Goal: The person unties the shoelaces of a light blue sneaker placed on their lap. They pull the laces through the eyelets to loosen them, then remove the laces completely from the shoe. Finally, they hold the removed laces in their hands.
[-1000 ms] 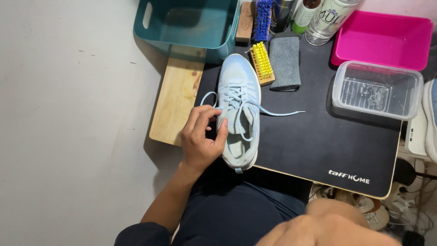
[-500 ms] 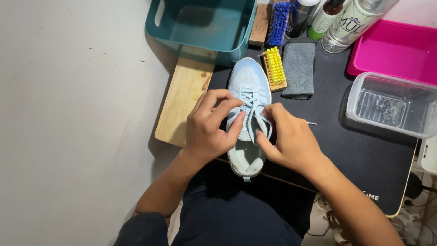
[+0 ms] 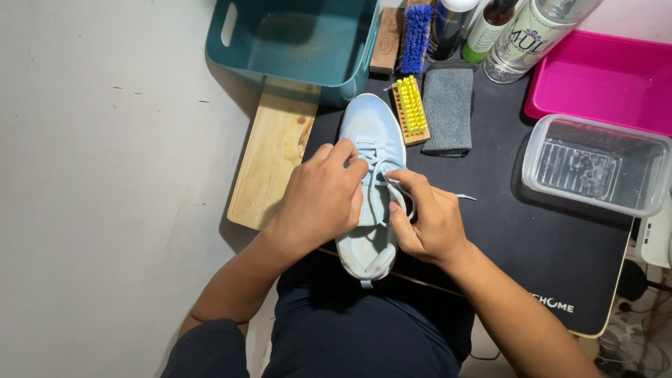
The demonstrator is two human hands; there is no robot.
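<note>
Both hands now on pale blue sneaker (image 3: 371, 140), left hand (image 3: 322, 199) gripping its side, right hand (image 3: 427, 220) pinching lace (image 3: 392, 183) (earlier absent)

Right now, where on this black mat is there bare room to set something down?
Free: the mat between the right hand and the clear tub, and its near right stretch. Crowded: the far edge, with brushes, grey cloth, bottles, and the middle, with the shoe.

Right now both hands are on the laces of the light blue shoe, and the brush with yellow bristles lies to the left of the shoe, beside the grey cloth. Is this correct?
Not quite. In the head view the yellow-bristled brush lies to the right of the light blue shoe, between it and the grey cloth. The rest is right: the left hand and right hand are both on the laces.
</note>
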